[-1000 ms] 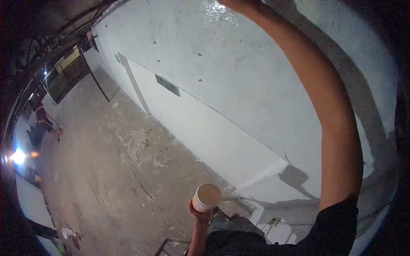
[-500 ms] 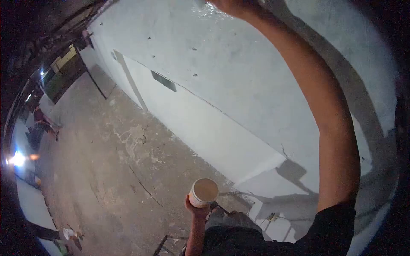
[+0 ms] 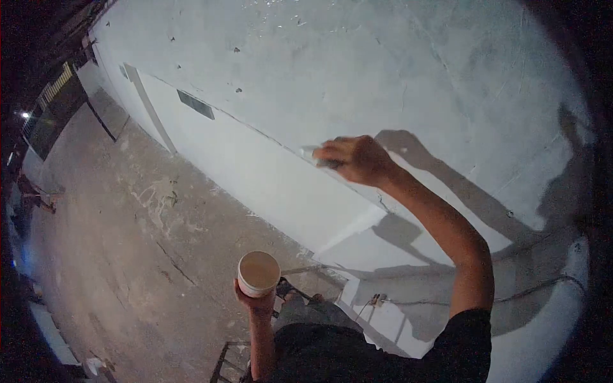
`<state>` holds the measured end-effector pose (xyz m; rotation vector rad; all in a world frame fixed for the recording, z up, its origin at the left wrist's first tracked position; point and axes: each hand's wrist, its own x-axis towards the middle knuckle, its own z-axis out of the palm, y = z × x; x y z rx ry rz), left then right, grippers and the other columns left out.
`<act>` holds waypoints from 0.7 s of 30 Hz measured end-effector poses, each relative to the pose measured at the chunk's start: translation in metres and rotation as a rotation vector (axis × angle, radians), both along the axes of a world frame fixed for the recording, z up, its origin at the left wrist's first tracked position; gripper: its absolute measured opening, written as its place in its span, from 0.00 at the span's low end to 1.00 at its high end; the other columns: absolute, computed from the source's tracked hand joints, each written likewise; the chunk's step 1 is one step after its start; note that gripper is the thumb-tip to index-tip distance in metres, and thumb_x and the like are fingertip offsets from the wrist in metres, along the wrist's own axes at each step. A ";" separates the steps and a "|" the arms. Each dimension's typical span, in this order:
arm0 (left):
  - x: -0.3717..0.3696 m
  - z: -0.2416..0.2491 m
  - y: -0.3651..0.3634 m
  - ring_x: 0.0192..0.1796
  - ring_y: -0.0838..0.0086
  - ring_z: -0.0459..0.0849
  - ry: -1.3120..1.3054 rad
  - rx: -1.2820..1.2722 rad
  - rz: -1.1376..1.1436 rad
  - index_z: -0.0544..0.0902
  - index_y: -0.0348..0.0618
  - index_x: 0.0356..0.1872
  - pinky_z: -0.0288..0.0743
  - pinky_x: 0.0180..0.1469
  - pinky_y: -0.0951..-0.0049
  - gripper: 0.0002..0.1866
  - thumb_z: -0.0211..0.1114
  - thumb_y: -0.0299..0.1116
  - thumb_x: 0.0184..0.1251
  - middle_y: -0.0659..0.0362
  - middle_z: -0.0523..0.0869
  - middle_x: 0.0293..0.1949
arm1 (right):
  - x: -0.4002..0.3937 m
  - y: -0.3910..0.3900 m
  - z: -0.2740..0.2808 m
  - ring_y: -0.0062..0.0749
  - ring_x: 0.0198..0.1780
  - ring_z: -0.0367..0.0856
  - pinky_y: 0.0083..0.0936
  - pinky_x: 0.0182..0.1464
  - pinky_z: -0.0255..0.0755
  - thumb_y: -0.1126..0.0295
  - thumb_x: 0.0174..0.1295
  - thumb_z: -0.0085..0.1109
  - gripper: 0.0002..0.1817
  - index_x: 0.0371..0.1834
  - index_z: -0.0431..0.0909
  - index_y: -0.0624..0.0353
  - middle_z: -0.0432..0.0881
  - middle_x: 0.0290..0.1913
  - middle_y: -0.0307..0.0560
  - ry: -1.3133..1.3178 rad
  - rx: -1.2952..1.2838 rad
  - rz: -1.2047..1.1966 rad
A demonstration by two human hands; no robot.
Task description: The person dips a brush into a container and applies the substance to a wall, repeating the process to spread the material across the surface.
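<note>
My left hand [image 3: 255, 303] is wrapped round a white tub [image 3: 246, 276] from below and beside it, at the lower middle of the view. The tub stays roughly upright, and its round top shows a flat tan surface. Out in front of the pale wall [image 3: 332, 83], my right hand [image 3: 361, 159] is closed on a small dark tool with a pale tip [image 3: 308, 152]. The tip points left, close to the long crack line in the wall. My fingers hide most of the tool, and motion blurs it.
The wall has small holes and a dark rectangular opening [image 3: 195, 104]. Stained concrete floor [image 3: 128, 249] lies far below. A dark metal frame [image 3: 227, 360] stands near my left arm, and a cable [image 3: 536, 290] runs at lower right. Another person [image 3: 38, 195] is at far left.
My right hand has come down from the wall's upper part to its middle, the arm now bent. The view has turned, so the tub appears further left, still in my left hand.
</note>
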<state>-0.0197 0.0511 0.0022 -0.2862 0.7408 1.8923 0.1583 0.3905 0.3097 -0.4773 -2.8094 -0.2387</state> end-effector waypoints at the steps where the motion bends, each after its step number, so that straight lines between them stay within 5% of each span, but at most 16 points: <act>1: 0.003 0.019 0.002 0.72 0.54 0.75 -0.047 -0.015 -0.006 0.72 0.52 0.75 0.72 0.68 0.43 0.41 0.52 0.70 0.70 0.53 0.77 0.70 | 0.009 -0.001 0.002 0.36 0.50 0.91 0.34 0.49 0.87 0.63 0.69 0.67 0.10 0.51 0.86 0.46 0.90 0.49 0.38 0.150 -0.098 -0.091; 4: 0.011 -0.016 -0.003 0.71 0.53 0.76 -0.056 0.002 -0.008 0.71 0.52 0.75 0.72 0.68 0.42 0.41 0.50 0.69 0.70 0.52 0.76 0.71 | 0.027 0.016 0.037 0.39 0.47 0.92 0.33 0.45 0.88 0.67 0.67 0.70 0.12 0.53 0.85 0.46 0.91 0.47 0.41 0.475 0.263 -0.010; 8: 0.021 -0.027 -0.009 0.71 0.52 0.76 -0.024 -0.019 -0.064 0.71 0.50 0.75 0.72 0.68 0.40 0.41 0.50 0.68 0.71 0.51 0.77 0.71 | 0.029 -0.005 0.062 0.36 0.46 0.92 0.30 0.42 0.89 0.70 0.63 0.71 0.18 0.57 0.84 0.45 0.90 0.52 0.41 0.580 0.318 -0.027; 11: 0.025 -0.052 -0.011 0.69 0.50 0.78 -0.135 0.053 -0.113 0.71 0.46 0.75 0.74 0.66 0.39 0.42 0.50 0.68 0.71 0.49 0.78 0.70 | 0.035 0.004 0.017 0.28 0.42 0.91 0.25 0.37 0.89 0.73 0.60 0.70 0.25 0.62 0.83 0.41 0.86 0.59 0.35 0.230 0.498 0.002; 12: 0.026 -0.066 -0.013 0.72 0.49 0.75 -0.110 0.115 -0.151 0.70 0.51 0.76 0.72 0.68 0.37 0.42 0.51 0.69 0.69 0.51 0.76 0.71 | 0.036 0.005 -0.003 0.32 0.38 0.90 0.30 0.35 0.89 0.72 0.67 0.62 0.22 0.64 0.80 0.38 0.86 0.55 0.40 0.090 0.522 -0.040; 15: 0.031 -0.050 -0.010 0.73 0.47 0.72 -0.107 0.150 -0.176 0.69 0.54 0.77 0.71 0.68 0.35 0.42 0.52 0.69 0.68 0.52 0.75 0.72 | 0.037 -0.011 -0.026 0.34 0.37 0.91 0.32 0.35 0.89 0.71 0.67 0.64 0.21 0.62 0.80 0.39 0.87 0.55 0.41 -0.038 0.297 -0.043; 18: 0.035 -0.031 -0.013 0.72 0.47 0.74 -0.083 0.115 -0.169 0.69 0.51 0.77 0.74 0.66 0.35 0.43 0.51 0.68 0.68 0.49 0.75 0.72 | 0.033 -0.008 -0.021 0.38 0.38 0.92 0.33 0.35 0.88 0.69 0.67 0.67 0.20 0.62 0.79 0.42 0.89 0.53 0.41 0.376 0.002 0.000; 21: 0.036 -0.024 -0.014 0.70 0.46 0.75 -0.069 0.081 -0.187 0.69 0.48 0.76 0.75 0.64 0.35 0.44 0.52 0.68 0.68 0.49 0.75 0.71 | 0.025 -0.012 0.010 0.38 0.43 0.92 0.32 0.39 0.87 0.73 0.68 0.69 0.15 0.56 0.84 0.47 0.90 0.47 0.40 0.600 0.097 -0.150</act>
